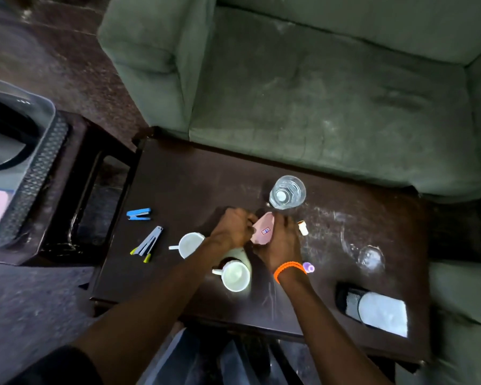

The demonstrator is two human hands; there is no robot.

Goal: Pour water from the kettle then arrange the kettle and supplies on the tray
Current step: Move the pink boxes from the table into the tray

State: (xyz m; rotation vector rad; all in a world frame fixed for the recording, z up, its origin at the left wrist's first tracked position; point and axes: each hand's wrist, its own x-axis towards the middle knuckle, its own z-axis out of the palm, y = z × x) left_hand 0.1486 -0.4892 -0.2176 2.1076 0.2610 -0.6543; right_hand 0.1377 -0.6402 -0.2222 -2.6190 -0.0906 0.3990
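Here both hands (pixel 231 227) (pixel 282 240) grip a pink packet (pixel 263 230); mugs (pixel 235 275) empty

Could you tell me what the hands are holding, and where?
Both hands, left and right, grip a small pink packet by its opposite side edges.

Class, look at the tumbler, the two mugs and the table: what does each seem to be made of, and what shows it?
Tumbler: clear glass or plastic; the table shows through.
Mugs: glossy white, probably ceramic.
Table: dark polished wood or laminate, scuffed pale.
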